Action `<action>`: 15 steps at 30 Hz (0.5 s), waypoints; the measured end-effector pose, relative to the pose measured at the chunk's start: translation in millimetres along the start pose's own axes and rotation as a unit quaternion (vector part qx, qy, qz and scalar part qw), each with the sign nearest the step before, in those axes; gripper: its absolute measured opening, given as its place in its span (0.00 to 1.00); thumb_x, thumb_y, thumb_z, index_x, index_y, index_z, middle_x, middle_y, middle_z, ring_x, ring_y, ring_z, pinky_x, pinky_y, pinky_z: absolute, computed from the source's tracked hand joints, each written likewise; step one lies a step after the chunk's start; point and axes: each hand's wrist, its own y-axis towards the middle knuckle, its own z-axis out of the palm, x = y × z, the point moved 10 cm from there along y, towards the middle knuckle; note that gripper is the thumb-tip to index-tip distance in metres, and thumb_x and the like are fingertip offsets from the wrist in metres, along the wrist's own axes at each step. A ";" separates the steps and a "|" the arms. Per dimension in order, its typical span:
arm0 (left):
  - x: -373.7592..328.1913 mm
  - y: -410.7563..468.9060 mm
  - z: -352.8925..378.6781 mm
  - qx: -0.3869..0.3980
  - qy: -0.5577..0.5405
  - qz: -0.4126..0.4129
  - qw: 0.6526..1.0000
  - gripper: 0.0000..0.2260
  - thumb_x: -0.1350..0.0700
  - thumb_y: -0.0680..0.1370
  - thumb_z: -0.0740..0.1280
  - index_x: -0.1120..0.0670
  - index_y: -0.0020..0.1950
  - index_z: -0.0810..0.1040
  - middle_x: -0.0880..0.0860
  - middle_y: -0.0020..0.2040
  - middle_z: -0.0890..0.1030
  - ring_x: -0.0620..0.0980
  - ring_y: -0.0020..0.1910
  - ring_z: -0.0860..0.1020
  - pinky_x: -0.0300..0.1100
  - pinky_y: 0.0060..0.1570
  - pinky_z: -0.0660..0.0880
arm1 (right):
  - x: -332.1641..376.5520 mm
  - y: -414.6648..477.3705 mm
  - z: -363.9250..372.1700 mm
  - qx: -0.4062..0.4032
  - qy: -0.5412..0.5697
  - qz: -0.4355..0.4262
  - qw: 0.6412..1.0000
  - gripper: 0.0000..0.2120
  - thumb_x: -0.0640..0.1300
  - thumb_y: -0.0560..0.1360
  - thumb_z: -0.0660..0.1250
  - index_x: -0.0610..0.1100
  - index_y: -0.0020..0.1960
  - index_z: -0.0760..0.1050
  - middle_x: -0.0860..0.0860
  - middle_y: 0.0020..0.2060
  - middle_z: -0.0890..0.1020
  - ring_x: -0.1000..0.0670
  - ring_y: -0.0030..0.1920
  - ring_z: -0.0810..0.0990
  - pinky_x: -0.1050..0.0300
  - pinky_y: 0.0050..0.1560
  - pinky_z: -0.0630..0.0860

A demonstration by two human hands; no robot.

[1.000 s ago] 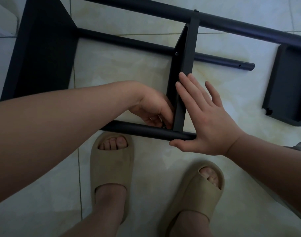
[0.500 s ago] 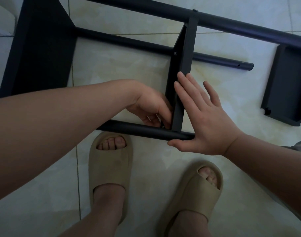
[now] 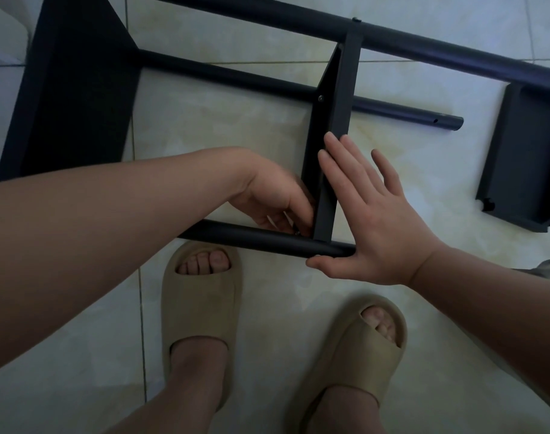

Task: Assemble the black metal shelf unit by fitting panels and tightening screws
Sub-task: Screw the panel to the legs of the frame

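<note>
Here, the black metal shelf unit [image 3: 267, 17] is lying on its side on a glossy, pale tiled floor [image 3: 223, 126]. Its narrow middle panel [image 3: 338, 133] is standing on edge across the tubes, matte and flat-faced with a folded lip.

Far left of the middle panel, a broad end panel [image 3: 73, 98] is showing as a smooth dark slab, with its upper and left edges running out of view. The left hand [image 3: 277, 198] is reaching to the foot of the middle panel. Its fingers are curling in around a small glinting metal piece [image 3: 297, 232] at the corner where that panel is meeting the near tube [image 3: 245, 237]. Whether this is a screw or a tool tip is too small and shadowed to tell, and the fingertips are hiding behind the knuckles.

The right hand [image 3: 374, 220] is pressing flat against the middle panel's right face, fingers straight and spread, gripping nothing. Its thumb is lying along the round near tube's end. At the middle panel's upper end, a long far tube [image 3: 455, 57] and a shorter tube [image 3: 392, 109] with a small hole near its open tip are crossing.

Well right of the middle panel, a loose tray-like panel [image 3: 524, 164] is lying apart, partly cut off by the frame edge. Below the middle panel, a beige left sandal [image 3: 201, 296] and right sandal [image 3: 361, 346] are standing on the floor.
</note>
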 end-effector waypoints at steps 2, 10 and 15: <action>-1.1 2.0 -0.5 -0.010 0.002 0.007 1.000 0.06 0.64 0.78 0.67 0.55 0.45 0.83 0.52 0.41 0.83 0.48 0.38 0.79 0.41 0.45 0.77 | 0.2 0.3 0.2 0.001 0.001 0.000 1.000 0.56 0.75 0.70 0.61 0.37 0.82 0.50 0.42 0.82 0.50 0.43 0.82 0.46 0.33 0.78 0.50; -8.6 -1.2 -3.4 -0.012 0.007 0.021 1.000 0.07 0.66 0.76 0.68 0.56 0.49 0.80 0.53 0.42 0.80 0.47 0.38 0.78 0.41 0.47 0.74 | 0.5 0.0 -1.3 -0.005 0.004 0.000 1.000 0.56 0.74 0.70 0.62 0.37 0.82 0.51 0.42 0.82 0.51 0.43 0.82 0.47 0.34 0.78 0.50; -6.1 -2.2 -9.7 -0.038 0.011 0.011 0.999 0.04 0.62 0.77 0.69 0.54 0.49 0.82 0.48 0.40 0.82 0.44 0.36 0.78 0.41 0.47 0.74 | 0.8 0.0 -1.0 -0.004 0.004 -0.001 1.000 0.56 0.74 0.70 0.61 0.37 0.82 0.51 0.42 0.82 0.50 0.43 0.82 0.46 0.33 0.78 0.50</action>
